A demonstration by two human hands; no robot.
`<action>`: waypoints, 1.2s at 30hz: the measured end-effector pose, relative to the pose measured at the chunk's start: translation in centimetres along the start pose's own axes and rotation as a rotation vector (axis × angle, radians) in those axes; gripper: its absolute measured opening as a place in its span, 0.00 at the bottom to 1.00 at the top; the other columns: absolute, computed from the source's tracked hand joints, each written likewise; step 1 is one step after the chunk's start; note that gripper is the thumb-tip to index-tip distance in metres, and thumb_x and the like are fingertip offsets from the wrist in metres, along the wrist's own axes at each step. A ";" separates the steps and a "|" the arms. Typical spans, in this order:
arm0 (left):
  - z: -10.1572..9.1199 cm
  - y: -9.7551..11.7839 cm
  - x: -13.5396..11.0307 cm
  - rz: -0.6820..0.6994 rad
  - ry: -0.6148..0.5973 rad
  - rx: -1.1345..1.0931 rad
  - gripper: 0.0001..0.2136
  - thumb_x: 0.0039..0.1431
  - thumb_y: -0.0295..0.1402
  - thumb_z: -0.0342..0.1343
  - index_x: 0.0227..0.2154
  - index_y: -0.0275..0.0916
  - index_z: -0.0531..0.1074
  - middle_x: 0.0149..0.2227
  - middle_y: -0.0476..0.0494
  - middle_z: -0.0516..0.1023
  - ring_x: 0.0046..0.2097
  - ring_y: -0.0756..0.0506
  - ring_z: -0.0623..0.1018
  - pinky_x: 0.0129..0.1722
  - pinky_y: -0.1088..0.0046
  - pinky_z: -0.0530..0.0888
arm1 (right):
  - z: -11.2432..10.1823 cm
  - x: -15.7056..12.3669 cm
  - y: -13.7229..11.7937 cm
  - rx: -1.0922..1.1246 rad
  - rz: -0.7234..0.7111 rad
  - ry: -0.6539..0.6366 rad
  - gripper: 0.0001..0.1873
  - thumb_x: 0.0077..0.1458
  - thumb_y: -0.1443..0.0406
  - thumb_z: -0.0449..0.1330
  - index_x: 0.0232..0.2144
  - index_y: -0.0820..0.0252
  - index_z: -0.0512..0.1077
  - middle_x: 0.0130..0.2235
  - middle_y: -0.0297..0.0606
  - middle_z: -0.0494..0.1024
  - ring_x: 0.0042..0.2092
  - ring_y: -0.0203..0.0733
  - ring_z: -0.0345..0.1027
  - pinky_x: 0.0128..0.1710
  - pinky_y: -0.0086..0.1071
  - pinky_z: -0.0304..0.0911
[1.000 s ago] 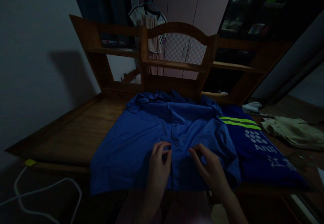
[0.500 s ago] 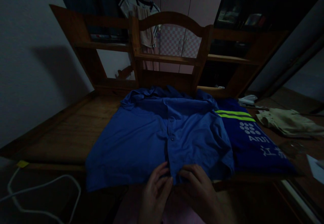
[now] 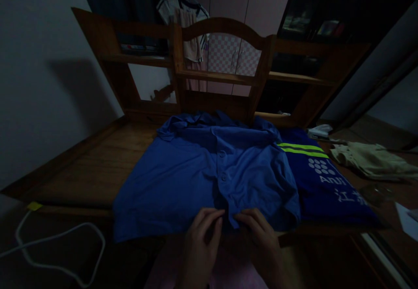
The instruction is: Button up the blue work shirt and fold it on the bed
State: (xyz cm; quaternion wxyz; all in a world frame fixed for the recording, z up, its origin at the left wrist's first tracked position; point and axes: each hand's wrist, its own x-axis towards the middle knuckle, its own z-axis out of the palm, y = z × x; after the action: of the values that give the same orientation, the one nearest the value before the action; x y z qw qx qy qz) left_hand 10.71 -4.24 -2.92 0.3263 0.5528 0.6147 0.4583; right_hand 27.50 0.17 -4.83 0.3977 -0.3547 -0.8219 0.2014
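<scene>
A blue button-up shirt (image 3: 176, 175) lies spread front side up on the wooden desk, its hem toward me and its sleeves bunched at the far side. Two buttons show along its placket. At the hem, my right hand (image 3: 259, 234) pinches the lower corner of the placket and holds it a little aside. My left hand (image 3: 204, 234) is just left of it, thumb and forefinger closed at the edge of the other front panel. A narrow dark gap shows between the two panels there.
A folded dark blue garment (image 3: 321, 197) with yellow-green stripes lies right of the shirt. Beyond it are beige cloth (image 3: 372, 158) and white paper (image 3: 406, 219). A wooden shelf frame (image 3: 215, 77) stands behind. A white cable (image 3: 58, 236) hangs at the left edge.
My right hand has drawn the lower placket corner to the right, widening the gap between the front panels. My left hand has shifted slightly up and right, its fingers closing at the edge.
</scene>
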 end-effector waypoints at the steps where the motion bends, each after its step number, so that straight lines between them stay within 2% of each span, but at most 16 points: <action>1: 0.0 0.0 0.2 0.003 0.011 0.058 0.12 0.61 0.35 0.47 0.43 0.45 0.72 0.43 0.44 0.72 0.45 0.47 0.73 0.45 0.71 0.71 | -0.4 0.1 0.0 0.011 0.031 0.017 0.15 0.58 0.74 0.49 0.45 0.56 0.68 0.40 0.40 0.68 0.42 0.39 0.64 0.39 0.30 0.61; 4: 0.4 -0.3 0.7 0.003 0.014 0.175 0.11 0.59 0.34 0.49 0.42 0.46 0.72 0.41 0.46 0.71 0.41 0.47 0.74 0.42 0.71 0.72 | -1.7 0.6 -0.1 0.056 0.155 0.061 0.13 0.59 0.72 0.51 0.44 0.54 0.68 0.42 0.39 0.67 0.44 0.38 0.64 0.41 0.29 0.61; 9: 1.4 -0.7 1.0 0.041 -0.003 0.258 0.08 0.57 0.27 0.50 0.37 0.43 0.71 0.40 0.46 0.69 0.43 0.47 0.73 0.44 0.70 0.70 | -3.0 1.1 -0.4 0.164 0.274 0.070 0.10 0.60 0.68 0.53 0.44 0.54 0.69 0.42 0.38 0.68 0.44 0.39 0.64 0.42 0.29 0.60; 12: 1.7 -0.8 0.8 0.043 -0.014 0.336 0.08 0.57 0.25 0.48 0.34 0.42 0.70 0.39 0.46 0.70 0.41 0.46 0.73 0.41 0.69 0.70 | -2.8 1.0 -0.4 0.191 0.267 0.022 0.10 0.59 0.68 0.54 0.43 0.54 0.70 0.40 0.37 0.68 0.43 0.38 0.65 0.41 0.29 0.60; 18: 2.2 -0.9 0.1 0.038 -0.004 0.481 0.11 0.56 0.22 0.46 0.36 0.40 0.71 0.39 0.43 0.71 0.42 0.44 0.73 0.39 0.68 0.70 | -2.4 0.5 -0.9 0.191 0.200 -0.119 0.12 0.59 0.69 0.53 0.44 0.53 0.69 0.40 0.38 0.68 0.43 0.38 0.65 0.41 0.29 0.61; 23: 1.9 -0.9 0.2 0.040 0.014 0.387 0.10 0.55 0.22 0.47 0.34 0.40 0.71 0.38 0.43 0.71 0.41 0.46 0.74 0.37 0.72 0.70 | -2.5 0.7 -2.1 0.143 0.216 -0.207 0.11 0.59 0.67 0.54 0.44 0.54 0.70 0.41 0.37 0.69 0.44 0.38 0.65 0.42 0.29 0.61; 27: 1.4 -0.5 0.4 0.021 0.007 0.292 0.09 0.54 0.23 0.48 0.32 0.41 0.70 0.36 0.46 0.71 0.40 0.48 0.74 0.38 0.75 0.70 | -2.6 1.0 -2.5 0.159 0.229 -0.246 0.12 0.61 0.67 0.50 0.43 0.54 0.71 0.40 0.37 0.71 0.43 0.37 0.65 0.42 0.29 0.60; 32: 0.7 0.3 0.6 0.027 0.000 0.237 0.08 0.55 0.25 0.47 0.32 0.41 0.70 0.34 0.48 0.70 0.36 0.50 0.74 0.38 0.76 0.70 | -2.2 1.3 -2.2 0.164 0.236 -0.196 0.08 0.60 0.67 0.53 0.37 0.58 0.72 0.37 0.37 0.73 0.40 0.37 0.67 0.40 0.28 0.61; 36: 0.1 0.8 0.6 0.030 -0.033 0.203 0.08 0.56 0.26 0.47 0.32 0.41 0.70 0.34 0.48 0.70 0.35 0.50 0.74 0.37 0.77 0.70 | -1.8 1.8 -1.9 0.169 0.314 -0.161 0.06 0.58 0.65 0.55 0.32 0.58 0.72 0.33 0.35 0.74 0.37 0.37 0.68 0.37 0.28 0.61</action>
State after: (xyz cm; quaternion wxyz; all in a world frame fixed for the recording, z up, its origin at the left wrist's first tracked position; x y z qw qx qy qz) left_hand 11.03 -3.64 -2.14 0.2716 0.5997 0.6442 0.3893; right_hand 27.35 0.30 -1.65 0.3230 -0.4266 -0.7658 0.3569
